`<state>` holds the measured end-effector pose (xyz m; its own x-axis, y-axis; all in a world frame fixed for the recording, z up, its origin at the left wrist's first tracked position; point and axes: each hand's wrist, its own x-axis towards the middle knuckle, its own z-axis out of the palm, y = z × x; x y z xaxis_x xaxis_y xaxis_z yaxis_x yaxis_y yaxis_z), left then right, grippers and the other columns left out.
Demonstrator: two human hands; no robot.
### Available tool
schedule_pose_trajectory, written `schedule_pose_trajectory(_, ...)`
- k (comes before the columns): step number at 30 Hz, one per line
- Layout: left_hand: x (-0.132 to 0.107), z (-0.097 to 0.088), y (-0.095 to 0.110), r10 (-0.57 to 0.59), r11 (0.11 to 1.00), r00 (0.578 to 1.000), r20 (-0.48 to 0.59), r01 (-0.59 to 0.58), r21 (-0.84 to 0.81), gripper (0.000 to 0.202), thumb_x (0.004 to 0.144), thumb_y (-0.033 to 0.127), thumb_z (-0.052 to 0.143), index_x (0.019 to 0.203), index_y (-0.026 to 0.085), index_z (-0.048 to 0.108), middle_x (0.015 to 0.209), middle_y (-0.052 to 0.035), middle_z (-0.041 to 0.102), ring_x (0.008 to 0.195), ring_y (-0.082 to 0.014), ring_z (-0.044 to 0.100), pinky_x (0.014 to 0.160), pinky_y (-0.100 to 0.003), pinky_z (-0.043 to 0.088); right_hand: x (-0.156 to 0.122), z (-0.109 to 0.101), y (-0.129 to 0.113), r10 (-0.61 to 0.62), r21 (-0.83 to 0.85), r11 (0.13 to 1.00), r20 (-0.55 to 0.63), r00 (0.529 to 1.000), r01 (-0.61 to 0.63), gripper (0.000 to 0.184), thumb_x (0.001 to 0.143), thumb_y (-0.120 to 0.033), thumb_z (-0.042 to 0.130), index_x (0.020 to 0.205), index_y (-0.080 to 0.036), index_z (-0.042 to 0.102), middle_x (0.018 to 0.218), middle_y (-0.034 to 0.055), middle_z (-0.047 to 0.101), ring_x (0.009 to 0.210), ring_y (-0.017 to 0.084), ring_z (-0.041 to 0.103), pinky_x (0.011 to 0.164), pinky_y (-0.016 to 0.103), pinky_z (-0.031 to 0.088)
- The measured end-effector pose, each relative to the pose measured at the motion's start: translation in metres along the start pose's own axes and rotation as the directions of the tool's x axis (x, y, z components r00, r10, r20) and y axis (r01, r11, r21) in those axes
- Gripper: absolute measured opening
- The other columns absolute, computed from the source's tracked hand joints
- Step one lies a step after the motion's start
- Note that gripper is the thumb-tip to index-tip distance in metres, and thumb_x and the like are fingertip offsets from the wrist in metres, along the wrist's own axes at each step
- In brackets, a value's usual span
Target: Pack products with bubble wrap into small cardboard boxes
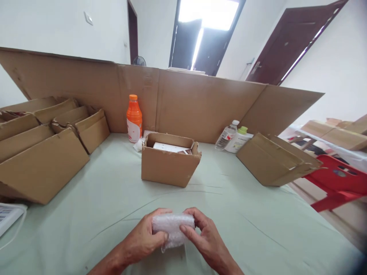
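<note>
Between my two hands is a small bundle of bubble wrap (pixel 173 228), held just above the green cloth near the front of the table. My left hand (pixel 146 235) grips its left end, thumb across the near face. On the other end, my right hand (pixel 203 236) presses its thumb on the front and curls its fingers behind. Whatever the wrap encloses, if anything, cannot be made out. Beyond the hands stands an open cardboard box (pixel 169 166) with a white flat item (pixel 169 147) inside.
Several open cardboard boxes (pixel 57 164) stand at the left, another box (pixel 269 160) at the right. An orange bottle (pixel 133 118), a clear bottle (pixel 226 135) and a green-capped container (pixel 239 139) stand before a cardboard screen (pixel 206 105). A red chair (pixel 341 179) is at far right.
</note>
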<state>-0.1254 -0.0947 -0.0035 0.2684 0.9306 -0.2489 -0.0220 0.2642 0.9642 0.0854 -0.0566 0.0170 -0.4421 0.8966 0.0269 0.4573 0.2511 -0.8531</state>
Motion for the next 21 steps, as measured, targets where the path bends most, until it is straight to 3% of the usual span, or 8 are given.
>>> schedule_pose_trajectory(5, 0.015, -0.007, 0.013, 0.080, 0.994, 0.997, -0.002, -0.080, -0.079, 0.047, 0.071, 0.015, 0.051, 0.117, 0.014, 0.060, 0.078, 0.0005, 0.061, 0.064, -0.0124, 0.057, 0.060, -0.026, 0.046, 0.008, -0.006, -0.002, -0.039, -0.042, 0.998, -0.026, 0.999, 0.038, 0.050, 0.084, -0.049, 0.062, 0.125, -0.022, 0.057, 0.103, 0.0063, 0.070, 0.086, 0.021, 0.065, 0.077, 0.032, 0.054)
schedule_pose_trajectory(10, 0.029, -0.025, 0.023, 0.156, 0.978, 0.981, 0.112, -0.137, -0.160, 0.032, 0.076, 0.021, 0.064, 0.107, 0.015, 0.064, 0.075, 0.0004, 0.063, 0.062, -0.0118, 0.060, 0.062, -0.026, 0.048, 0.020, -0.018, -0.022, -0.093, -0.118, 0.989, -0.022, 0.995, 0.090, 0.024, 0.089, -0.042, 0.058, 0.098, -0.022, 0.067, 0.082, 0.0019, 0.070, 0.071, 0.018, 0.064, 0.065, 0.028, 0.052)
schedule_pose_trajectory(12, 0.036, -0.039, 0.020, 0.185, 0.949, 0.981, 0.053, -0.164, -0.269, 0.039, 0.077, 0.036, 0.070, 0.109, 0.014, 0.063, 0.082, -0.0039, 0.068, 0.063, -0.0139, 0.063, 0.063, -0.029, 0.050, 0.027, -0.035, -0.038, -0.120, -0.108, 0.988, -0.122, 0.985, 0.107, 0.024, 0.087, -0.043, 0.062, 0.098, -0.022, 0.068, 0.081, 0.0020, 0.070, 0.069, 0.018, 0.064, 0.062, 0.027, 0.052)
schedule_pose_trajectory(14, 0.043, -0.054, 0.014, 0.177, 0.915, 0.980, -0.087, -0.196, -0.353, 0.049, 0.077, 0.048, 0.071, 0.111, 0.013, 0.062, 0.089, -0.0074, 0.069, 0.065, -0.0155, 0.066, 0.065, -0.031, 0.050, 0.040, -0.058, -0.061, -0.151, -0.090, 0.987, -0.255, 0.955, 0.132, 0.029, 0.083, -0.046, 0.068, 0.100, -0.022, 0.068, 0.080, 0.0022, 0.070, 0.066, 0.018, 0.064, 0.055, 0.026, 0.050)
schedule_pose_trajectory(17, 0.050, -0.069, 0.005, 0.121, 0.897, 0.960, -0.250, -0.214, -0.386, 0.053, 0.075, 0.050, 0.071, 0.112, 0.014, 0.061, 0.090, -0.0069, 0.068, 0.071, -0.0155, 0.066, 0.069, -0.031, 0.050, 0.079, -0.087, -0.102, -0.222, -0.117, 0.975, -0.386, 0.895, 0.191, 0.032, 0.078, -0.047, 0.074, 0.098, -0.022, 0.068, 0.078, 0.0016, 0.069, 0.067, 0.017, 0.062, 0.055, 0.025, 0.049)
schedule_pose_trajectory(19, 0.053, -0.072, 0.000, 0.109, 0.907, 0.953, -0.283, -0.212, -0.365, 0.051, 0.074, 0.047, 0.072, 0.110, 0.013, 0.062, 0.088, -0.0061, 0.068, 0.071, -0.0151, 0.065, 0.070, -0.030, 0.049, 0.117, -0.093, -0.122, -0.247, -0.096, 0.969, -0.377, 0.893, 0.227, 0.034, 0.077, -0.045, 0.075, 0.099, -0.021, 0.067, 0.085, 0.0032, 0.070, 0.074, 0.018, 0.064, 0.062, 0.027, 0.051)
schedule_pose_trajectory(21, 0.057, -0.072, -0.003, 0.106, 0.918, 0.948, -0.299, -0.209, -0.338, 0.050, 0.070, 0.044, 0.074, 0.107, 0.013, 0.063, 0.086, -0.0056, 0.068, 0.070, -0.0154, 0.065, 0.068, -0.030, 0.049, 0.158, -0.086, -0.132, -0.192, -0.041, 0.981, -0.279, 0.941, 0.188, 0.036, 0.078, -0.042, 0.073, 0.103, -0.018, 0.064, 0.088, 0.0045, 0.070, 0.074, 0.018, 0.064, 0.062, 0.027, 0.052)
